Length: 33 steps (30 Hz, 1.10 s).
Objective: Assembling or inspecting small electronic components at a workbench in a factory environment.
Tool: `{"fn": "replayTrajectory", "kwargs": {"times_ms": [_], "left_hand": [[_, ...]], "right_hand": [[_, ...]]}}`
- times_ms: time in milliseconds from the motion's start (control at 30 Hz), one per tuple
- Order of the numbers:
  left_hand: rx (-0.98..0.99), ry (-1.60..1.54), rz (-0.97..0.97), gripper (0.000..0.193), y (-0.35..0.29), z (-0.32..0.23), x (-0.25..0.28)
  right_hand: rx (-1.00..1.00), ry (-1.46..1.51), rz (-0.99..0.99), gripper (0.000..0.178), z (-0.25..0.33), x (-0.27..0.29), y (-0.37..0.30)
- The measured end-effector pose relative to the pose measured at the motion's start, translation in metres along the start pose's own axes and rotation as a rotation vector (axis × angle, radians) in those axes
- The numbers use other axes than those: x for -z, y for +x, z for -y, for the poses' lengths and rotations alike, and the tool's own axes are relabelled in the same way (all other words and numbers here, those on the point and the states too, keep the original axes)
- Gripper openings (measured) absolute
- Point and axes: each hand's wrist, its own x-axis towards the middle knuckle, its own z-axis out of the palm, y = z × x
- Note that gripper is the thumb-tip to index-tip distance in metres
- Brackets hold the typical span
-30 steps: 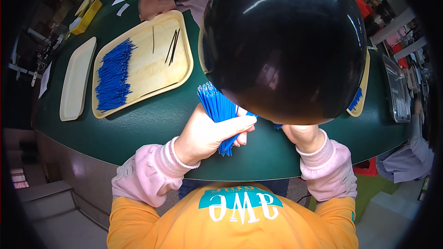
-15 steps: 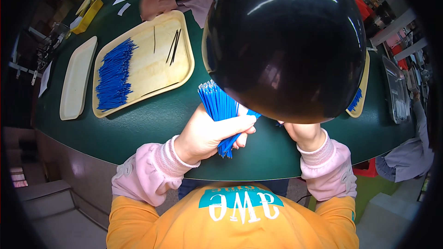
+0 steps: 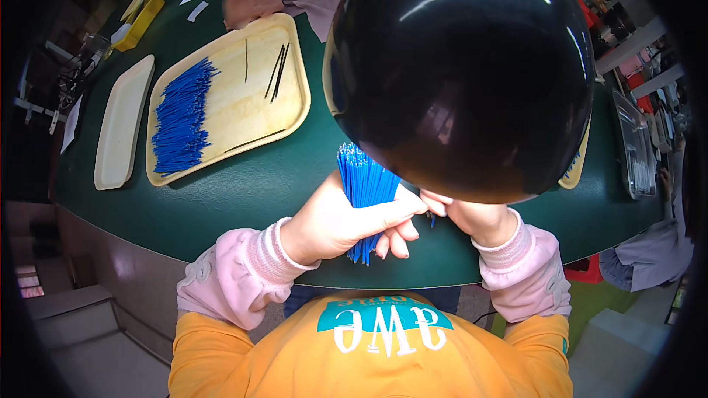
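Left hand (image 3: 332,215) grips wires (image 3: 370,186) near worktop (image 3: 251,199) front edge, best kept snug, ends level; right hand (image 3: 483,220) part-hidden, can't tell.

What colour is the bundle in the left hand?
Blue bundle, with pale tips at the top; best seen in the head view.

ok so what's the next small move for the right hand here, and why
I'd probably draw the right hand slightly out from under the black dome. The dome hides part of it, so whatever it may hold is unclear, though a short blue piece shows near it. The left hand grips the blue wire bundle, so it can likely stay put.
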Motion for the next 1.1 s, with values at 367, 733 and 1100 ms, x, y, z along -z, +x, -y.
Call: {"fn": "replayTrajectory", "kwargs": {"times_ms": [367, 733, 1100], "left_hand": [[-0.07, -0.075, -0.127, 0.007, 0.001, 0.009, 0.003], [-0.025, -0.237, -0.055, 0.009, 0.0, 0.008, 0.007], [-0.008, -0.196, -0.04, 0.016, 0.001, 0.007, 0.003]], "right_hand": [[0.257, -1.074, -0.234, 0.021, 0.006, -0.007, -0.007], [0.163, -0.257, -0.237, 0.02, 0.003, -0.004, -0.007], [0.165, -1.022, -0.142, 0.018, 0.013, -0.02, -0.005]]}}
